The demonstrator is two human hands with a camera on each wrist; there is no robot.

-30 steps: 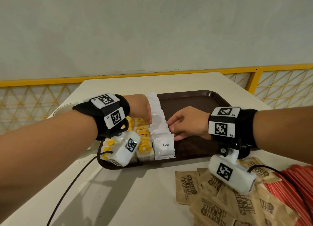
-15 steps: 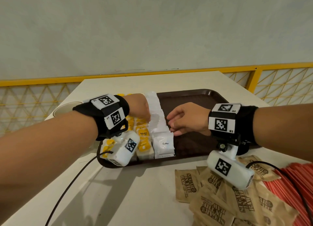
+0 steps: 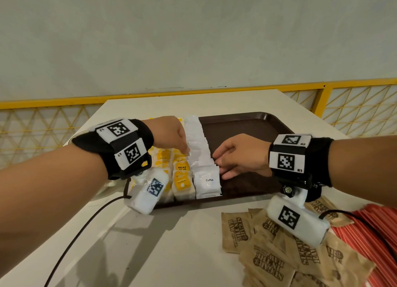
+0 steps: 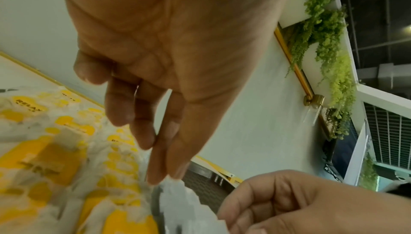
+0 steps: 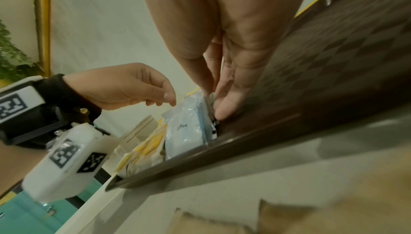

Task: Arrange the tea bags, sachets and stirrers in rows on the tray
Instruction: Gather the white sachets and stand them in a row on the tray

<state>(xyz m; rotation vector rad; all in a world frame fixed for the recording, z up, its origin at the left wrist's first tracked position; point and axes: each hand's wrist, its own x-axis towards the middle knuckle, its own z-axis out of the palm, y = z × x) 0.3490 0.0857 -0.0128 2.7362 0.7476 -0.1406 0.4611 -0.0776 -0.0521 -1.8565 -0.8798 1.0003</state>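
Facing a pale wall (image 3: 193, 39) with a yellow rail (image 3: 64, 99) and lattice panels below it; green foliage (image 4: 329, 44) hangs high on the wall in the left wrist view. White surface (image 3: 150, 243) runs up to the rail.

One brown tray (image 3: 247, 127) on the surface, right half bare. On its left half: two rows of yellow-print tea bags (image 3: 181, 175), partly hidden by the left wrist, count not readable; beside them one row of white coffee sachets (image 3: 202, 155), overlapped, too many edges to count, front one marked "Coffee".

Off the tray, near right: a loose heap of brown sugar sachets (image 3: 268, 258), at least six showing; a bundle of red stirrers (image 3: 376, 233) at the right edge, uncountable.

Left hand (image 3: 169, 134) over the row's left side, fingers (image 4: 155, 158) straight and together, tips touching a sachet top. Right hand (image 3: 238, 155) on the row's right side, fingers pressed together against the sachet edges, holding nothing.
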